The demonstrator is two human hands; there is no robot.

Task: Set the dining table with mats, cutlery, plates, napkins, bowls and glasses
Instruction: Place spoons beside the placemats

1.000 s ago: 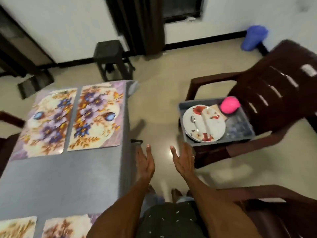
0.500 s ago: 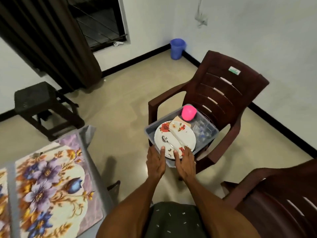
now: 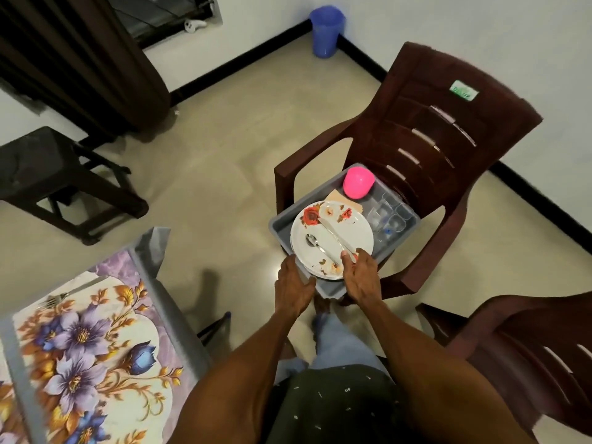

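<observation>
A grey tray [image 3: 280, 225] sits on the seat of a brown plastic chair [image 3: 432, 139]. In it lie white floral plates [image 3: 349, 233] with a spoon [image 3: 315, 243] and a knife [image 3: 334, 233] on top. Behind them are a pink bowl [image 3: 358, 182], a brown napkin [image 3: 336, 197] and clear glasses [image 3: 389, 216]. My left hand [image 3: 293, 283] rests at the tray's near left edge, thumb by the plate rim. My right hand [image 3: 360, 277] has its fingertips on the plate's near rim, at the knife handle. A floral mat [image 3: 89, 363] with a fork [image 3: 53, 299] lies on the table.
The table corner with a grey cloth [image 3: 179, 315] is at lower left. A second brown chair [image 3: 528, 347] stands at lower right, a dark stool [image 3: 48, 174] at left, a blue bin [image 3: 326, 30] in the far corner. Bare floor lies between table and chairs.
I have turned from the table toward the chair. Both hands moved forward from open air to the tray and now touch its near edge and the plate.
</observation>
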